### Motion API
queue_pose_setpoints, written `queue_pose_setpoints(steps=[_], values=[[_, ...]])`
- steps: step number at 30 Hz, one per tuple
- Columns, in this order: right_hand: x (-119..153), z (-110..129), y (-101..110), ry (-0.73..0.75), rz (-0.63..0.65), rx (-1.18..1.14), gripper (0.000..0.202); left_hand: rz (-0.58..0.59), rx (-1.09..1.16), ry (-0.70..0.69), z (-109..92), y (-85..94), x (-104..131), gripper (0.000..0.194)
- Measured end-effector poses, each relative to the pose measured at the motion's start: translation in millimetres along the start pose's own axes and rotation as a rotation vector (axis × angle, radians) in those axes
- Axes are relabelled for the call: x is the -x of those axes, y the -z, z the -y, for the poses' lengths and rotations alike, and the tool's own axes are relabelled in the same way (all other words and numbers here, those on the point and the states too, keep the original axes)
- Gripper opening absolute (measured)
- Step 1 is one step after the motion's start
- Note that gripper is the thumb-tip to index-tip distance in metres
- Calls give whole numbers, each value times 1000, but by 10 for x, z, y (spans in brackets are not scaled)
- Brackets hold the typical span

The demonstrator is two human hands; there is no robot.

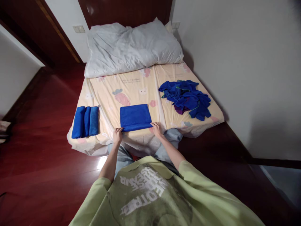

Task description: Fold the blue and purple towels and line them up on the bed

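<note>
A blue towel [135, 114] lies flat as a folded rectangle near the front edge of the bed, its near edge turned over into a narrow fold. At the left end of that fold, my left hand [118, 135] pinches the cloth. My right hand [156, 128] grips the other end, fingers closed on the corner. To the left, several rolled blue towels [86, 122] lie side by side. A loose heap of crumpled blue cloths [188, 97], some with green edging and a purple piece below, sits on the right.
The bed [108, 91] has a cream sheet with carrot prints under a clear-looking cover. A bunched white quilt [131, 47] lies at the headboard [127, 11]. A grey wall [246, 69] runs along the right; dark red floor [47, 157] shows on the left.
</note>
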State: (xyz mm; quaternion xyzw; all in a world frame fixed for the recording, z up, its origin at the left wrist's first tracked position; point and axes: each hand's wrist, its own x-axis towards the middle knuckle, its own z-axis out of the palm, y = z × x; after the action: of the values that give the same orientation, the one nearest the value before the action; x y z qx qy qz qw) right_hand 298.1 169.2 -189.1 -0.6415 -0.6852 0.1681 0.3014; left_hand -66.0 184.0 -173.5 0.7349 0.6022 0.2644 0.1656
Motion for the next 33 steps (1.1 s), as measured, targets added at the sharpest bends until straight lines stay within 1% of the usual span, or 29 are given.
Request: queue_pose_setpoints(steps=[5, 8, 10, 15, 20, 24, 29, 33], values=[[127, 19, 91, 24, 10, 23, 59, 39, -50, -5, 56, 57, 111, 54], [262, 29, 150, 60, 39, 39, 59, 61, -63, -39, 96, 77, 228, 54], [360, 33, 181, 70, 56, 41, 59, 67, -66, -50, 111, 83, 319, 50], [536, 29, 199, 82, 78, 4, 56, 76, -73, -12, 109, 44, 480, 44], [541, 22, 161, 38, 53, -83, 57, 24, 24, 76, 124, -53, 474, 48], [509, -21, 112, -9, 18, -216, 54, -8, 104, 112, 163, -98, 464, 51], [446, -94, 60, -129, -22, -379, 43, -32, 182, 215, 153, -82, 449, 41], [407, -86, 57, -196, 12, -460, 40, -20, 227, 294, 97, -43, 406, 35]])
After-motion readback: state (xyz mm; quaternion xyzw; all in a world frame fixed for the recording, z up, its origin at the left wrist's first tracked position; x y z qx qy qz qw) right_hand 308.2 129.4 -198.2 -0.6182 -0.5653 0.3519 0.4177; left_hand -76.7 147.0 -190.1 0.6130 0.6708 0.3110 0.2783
